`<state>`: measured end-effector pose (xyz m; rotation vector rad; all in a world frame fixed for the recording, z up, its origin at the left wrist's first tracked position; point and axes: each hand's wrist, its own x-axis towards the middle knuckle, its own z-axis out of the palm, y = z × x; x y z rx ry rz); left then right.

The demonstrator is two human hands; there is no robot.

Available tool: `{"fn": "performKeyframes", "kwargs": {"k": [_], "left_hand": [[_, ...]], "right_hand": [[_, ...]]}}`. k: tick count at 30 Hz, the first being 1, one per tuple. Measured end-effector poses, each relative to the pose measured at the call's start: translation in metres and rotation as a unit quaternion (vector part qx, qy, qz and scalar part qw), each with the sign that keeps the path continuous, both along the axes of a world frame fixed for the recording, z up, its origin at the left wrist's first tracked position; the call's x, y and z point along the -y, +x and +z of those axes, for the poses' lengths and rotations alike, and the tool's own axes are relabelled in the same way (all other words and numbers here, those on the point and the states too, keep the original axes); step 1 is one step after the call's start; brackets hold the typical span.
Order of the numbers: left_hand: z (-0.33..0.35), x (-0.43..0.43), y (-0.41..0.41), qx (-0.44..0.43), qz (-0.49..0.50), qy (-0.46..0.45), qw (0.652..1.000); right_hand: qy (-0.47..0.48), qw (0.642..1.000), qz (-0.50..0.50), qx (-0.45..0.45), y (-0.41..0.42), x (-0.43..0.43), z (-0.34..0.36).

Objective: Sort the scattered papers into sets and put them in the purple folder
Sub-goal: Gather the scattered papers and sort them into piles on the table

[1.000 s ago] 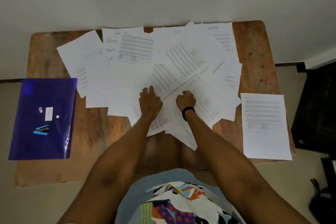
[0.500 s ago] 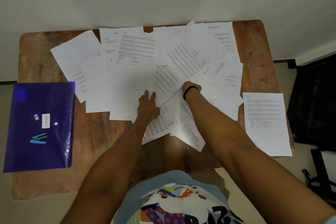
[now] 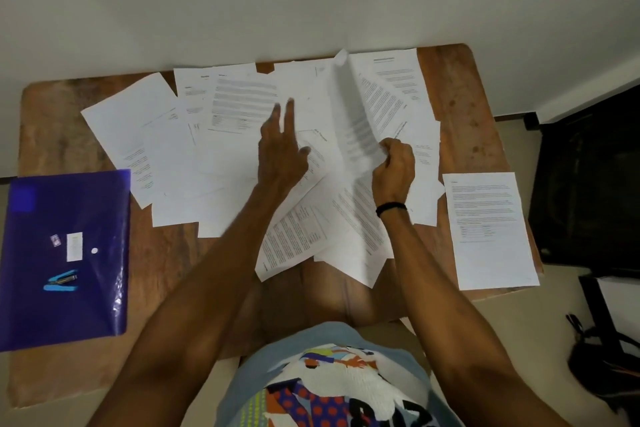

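Several printed white papers (image 3: 180, 163) lie overlapped across the middle of the wooden table (image 3: 159, 253). My right hand (image 3: 394, 163) pinches the near end of one printed sheet (image 3: 356, 114), which is lifted and tilted up from the pile. Just left of that sheet my left hand (image 3: 282, 146) hovers over the papers with its fingers straight. At the table's left end lies the purple folder (image 3: 65, 305), flat and closed. One single sheet (image 3: 488, 229) lies apart at the right end.
A small blue stapler (image 3: 62, 281) and a few small white bits (image 3: 74, 246) rest on the folder. A black chair (image 3: 588, 184) stands right of the table, with a dark bag (image 3: 606, 364) on the floor. A wall runs along the table's far edge.
My right hand reached forward, took hold of a sheet and lifted it off the pile. My left hand rose from pressing the papers and moved forward.
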<state>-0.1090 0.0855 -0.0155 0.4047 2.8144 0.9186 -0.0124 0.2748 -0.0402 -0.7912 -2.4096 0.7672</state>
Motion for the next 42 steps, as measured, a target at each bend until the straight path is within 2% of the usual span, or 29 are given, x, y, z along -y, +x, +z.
{"fn": "performKeyframes", "kwargs": {"k": [3,6,8,10,13,16,18,20,22,25,27,28,31,32,33,34,36,38,40,42], "left_hand": [[0.018,-0.024,-0.004,-0.101,-0.110,-0.063,0.987],[0.019,-0.045,0.004,-0.157,-0.196,-0.128,0.960],[0.017,-0.056,0.013,-0.191,-0.203,-0.120,0.953],[0.020,-0.061,0.021,-0.187,-0.177,-0.064,0.964],[0.032,-0.063,0.036,-0.058,-0.092,0.062,0.992],[0.046,-0.062,0.041,0.063,-0.017,0.218,0.974],[0.055,-0.065,0.045,0.159,0.009,0.312,0.937],[0.063,-0.071,0.051,0.249,0.023,0.373,0.893],[0.064,-0.077,0.057,0.299,0.024,0.380,0.875],[0.062,-0.086,0.061,0.370,0.014,0.367,0.853],[0.061,-0.093,0.066,0.423,-0.004,0.372,0.826],[0.061,-0.097,0.070,0.447,-0.018,0.381,0.809],[0.061,-0.117,0.084,0.496,-0.048,0.405,0.766],[0.059,-0.125,0.089,0.505,-0.048,0.404,0.761],[0.055,-0.135,0.094,0.509,-0.037,0.395,0.763],[0.049,-0.146,0.099,0.505,-0.018,0.376,0.777],[0.031,-0.171,0.111,0.448,0.039,0.294,0.843],[0.014,-0.196,0.128,0.376,0.078,0.228,0.895],[-0.001,-0.224,0.151,0.370,0.079,0.201,0.903],[-0.018,-0.250,0.177,0.386,0.066,0.188,0.900]], "right_hand": [[0.043,0.995,0.085,-0.011,0.002,-0.014,0.026],[0.084,0.984,0.159,0.013,-0.002,-0.025,0.047],[0.085,0.981,0.174,0.005,0.000,-0.033,0.058],[0.052,0.987,0.146,-0.036,0.006,-0.042,0.065],[-0.066,0.994,0.013,-0.081,0.021,-0.051,0.066],[-0.229,0.970,-0.076,-0.034,0.041,-0.060,0.055],[-0.375,0.922,-0.077,0.060,0.057,-0.066,0.043],[-0.504,0.854,-0.042,0.118,0.074,-0.071,0.034],[-0.553,0.823,-0.001,0.129,0.090,-0.077,0.026],[-0.571,0.810,0.051,0.119,0.108,-0.090,0.019],[-0.593,0.792,0.082,0.120,0.116,-0.102,0.014],[-0.608,0.777,0.105,0.123,0.120,-0.107,0.014],[-0.691,0.692,0.180,0.104,0.133,-0.129,0.009],[-0.709,0.673,0.192,0.086,0.139,-0.139,0.008],[-0.716,0.670,0.188,0.067,0.145,-0.150,0.008],[-0.714,0.675,0.173,0.059,0.152,-0.160,0.010],[-0.713,0.689,0.123,0.048,0.170,-0.184,0.013],[-0.646,0.762,-0.004,0.044,0.191,-0.217,0.001],[-0.523,0.843,-0.098,0.081,0.213,-0.255,-0.023],[-0.431,0.878,-0.151,0.141,0.230,-0.285,-0.039]]}}
